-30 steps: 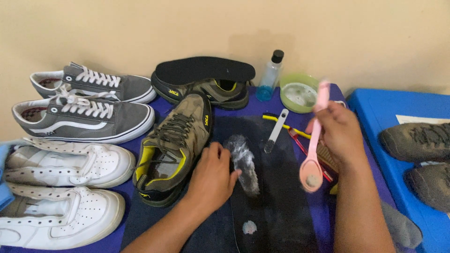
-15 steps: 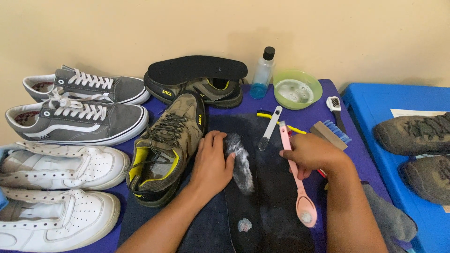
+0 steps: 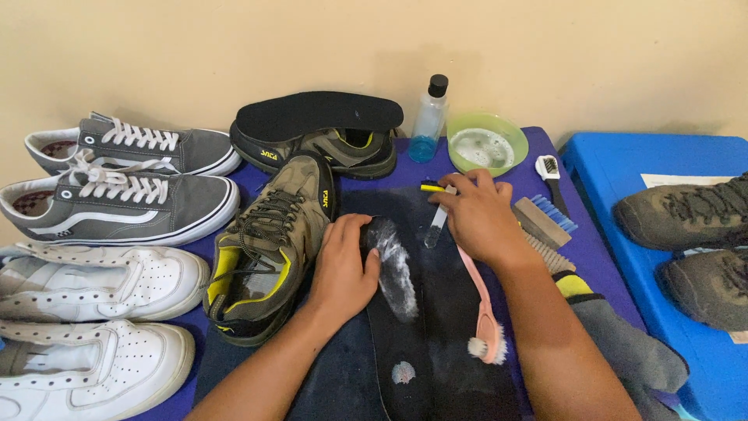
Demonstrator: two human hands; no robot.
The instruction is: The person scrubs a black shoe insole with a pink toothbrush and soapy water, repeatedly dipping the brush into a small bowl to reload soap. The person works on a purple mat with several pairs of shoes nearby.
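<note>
Hands over a foam-streaked black insole, lower centre of frame.

At far left, two white sneakers (image 3: 93,320) were cut off by the frame edge, with two grey lace-up sneakers (image 3: 117,183) above them. Right of these lay an olive shoe (image 3: 273,242) with yellow lining; its mate (image 3: 327,148) behind was partly hidden under a loose black insole (image 3: 319,113). The left hand (image 3: 347,269) pressed flat, fingers together, on the upper end of the foamy insole (image 3: 401,312), covering its tip. The right hand (image 3: 479,214) lay open-fingered over a pale slim tool (image 3: 433,231) and a yellow-handled one (image 3: 433,188), grip not discernible. A pink brush (image 3: 485,320) lay released on the mat, handle running under that hand. A green bowl (image 3: 487,143) sat upper centre; brown shoes (image 3: 693,218) were cropped at right.
</note>
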